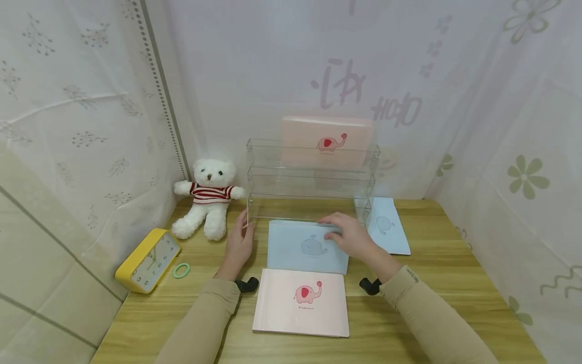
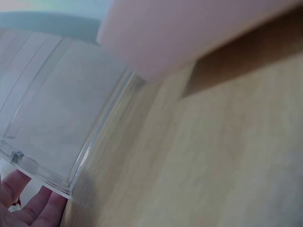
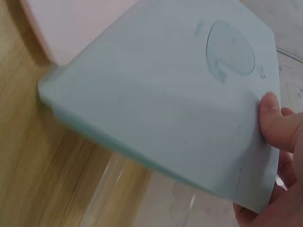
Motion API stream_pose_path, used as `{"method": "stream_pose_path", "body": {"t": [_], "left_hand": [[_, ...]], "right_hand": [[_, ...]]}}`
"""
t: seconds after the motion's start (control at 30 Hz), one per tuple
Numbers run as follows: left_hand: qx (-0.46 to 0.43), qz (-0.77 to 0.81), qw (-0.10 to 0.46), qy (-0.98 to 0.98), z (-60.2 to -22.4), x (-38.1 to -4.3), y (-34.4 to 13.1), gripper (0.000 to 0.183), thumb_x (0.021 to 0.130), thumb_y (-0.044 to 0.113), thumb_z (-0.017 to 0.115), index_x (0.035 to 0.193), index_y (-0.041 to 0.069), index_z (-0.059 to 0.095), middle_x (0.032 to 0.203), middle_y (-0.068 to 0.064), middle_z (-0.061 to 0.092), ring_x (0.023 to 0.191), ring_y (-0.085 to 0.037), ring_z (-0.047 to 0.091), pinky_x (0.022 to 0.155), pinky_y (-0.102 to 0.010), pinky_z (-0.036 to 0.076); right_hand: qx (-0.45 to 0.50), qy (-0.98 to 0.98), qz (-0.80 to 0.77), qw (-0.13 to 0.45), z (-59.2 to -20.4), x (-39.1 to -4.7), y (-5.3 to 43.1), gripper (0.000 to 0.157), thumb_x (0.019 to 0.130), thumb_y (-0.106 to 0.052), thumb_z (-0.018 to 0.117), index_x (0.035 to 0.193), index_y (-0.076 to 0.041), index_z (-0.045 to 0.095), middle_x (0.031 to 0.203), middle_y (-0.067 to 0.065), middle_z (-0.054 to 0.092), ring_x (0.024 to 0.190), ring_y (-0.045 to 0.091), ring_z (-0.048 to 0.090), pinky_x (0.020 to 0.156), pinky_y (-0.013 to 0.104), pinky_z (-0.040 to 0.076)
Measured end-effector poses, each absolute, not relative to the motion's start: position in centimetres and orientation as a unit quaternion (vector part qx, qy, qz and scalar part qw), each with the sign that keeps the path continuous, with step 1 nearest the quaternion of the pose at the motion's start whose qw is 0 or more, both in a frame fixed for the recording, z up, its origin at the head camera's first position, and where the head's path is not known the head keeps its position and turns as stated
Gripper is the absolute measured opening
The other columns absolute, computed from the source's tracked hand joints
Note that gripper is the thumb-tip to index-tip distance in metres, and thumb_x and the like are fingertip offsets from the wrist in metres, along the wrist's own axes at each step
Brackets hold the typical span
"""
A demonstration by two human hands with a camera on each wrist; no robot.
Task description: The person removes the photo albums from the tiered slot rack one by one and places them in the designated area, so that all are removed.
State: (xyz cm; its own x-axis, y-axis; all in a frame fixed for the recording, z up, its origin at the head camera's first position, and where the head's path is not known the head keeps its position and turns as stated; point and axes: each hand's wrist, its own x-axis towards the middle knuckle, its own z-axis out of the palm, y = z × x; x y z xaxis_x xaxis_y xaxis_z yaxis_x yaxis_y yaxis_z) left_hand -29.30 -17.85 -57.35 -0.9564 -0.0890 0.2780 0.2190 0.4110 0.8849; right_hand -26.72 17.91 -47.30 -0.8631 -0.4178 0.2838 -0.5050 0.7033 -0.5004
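My right hand (image 1: 352, 235) pinches a light-blue notebook (image 1: 291, 255) with a whale drawing by its upper right edge, thumb on the cover and fingers behind. The right wrist view shows this blue notebook (image 3: 156, 90) tilted. The notebook is in front of a clear three-tier acrylic rack (image 1: 309, 207). My left hand (image 1: 238, 245) touches the outer side of the rack's lower left corner; in the left wrist view its fingers (image 2: 40, 208) rest along the clear side panel (image 2: 66, 109). Nearest me lies a pink elephant notebook (image 1: 300, 303), flat on the table.
Another pink elephant notebook (image 1: 325, 141) stands in the rack's top tier. At the rack's right lies a second blue whale notebook (image 1: 390, 227). To the left are a white teddy bear (image 1: 211, 199), a yellow clock (image 1: 147, 260) and a green ring (image 1: 181, 270) on the wooden table (image 1: 436, 298).
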Motion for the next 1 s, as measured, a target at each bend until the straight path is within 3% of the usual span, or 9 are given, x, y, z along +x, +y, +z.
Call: {"method": "stream_pose_path", "body": {"t": [0.3,0.63,1.0], "left_hand": [[-0.036,-0.545,0.144,-0.826,-57.5,-29.4,-18.0,0.055,0.118,0.031,0.051,0.172,0.023,0.039,0.161,-0.026,0.056,0.136,-0.049,0.067,0.11,-0.068,0.055],[-0.037,-0.542,0.129,-0.83,-57.2,-29.1,-18.1,0.056,0.119,0.036,0.049,0.172,0.027,0.036,0.163,-0.027,0.054,0.138,-0.05,0.065,0.112,-0.068,0.054],[-0.029,-0.541,0.129,-0.831,-56.9,-29.0,-17.9,0.055,0.118,0.027,0.052,0.171,0.027,0.038,0.163,-0.025,0.055,0.137,-0.048,0.066,0.113,-0.067,0.053]], "right_hand": [[0.305,-0.927,0.215,0.035,-47.4,-27.2,18.3,0.054,0.096,-0.012,0.086,0.147,-0.024,0.072,0.141,0.002,0.07,0.126,0.028,0.071,0.099,0.044,0.064],[0.296,-0.942,0.159,-0.025,-49.0,-26.9,17.9,0.061,0.097,-0.008,0.084,0.153,-0.027,0.067,0.146,0.003,0.068,0.129,0.029,0.069,0.101,0.047,0.063],[0.251,-0.955,0.147,-0.057,-50.2,-26.0,16.9,0.062,0.098,-0.009,0.083,0.153,-0.032,0.066,0.16,0.007,0.063,0.147,0.036,0.061,0.111,0.051,0.06]]}}
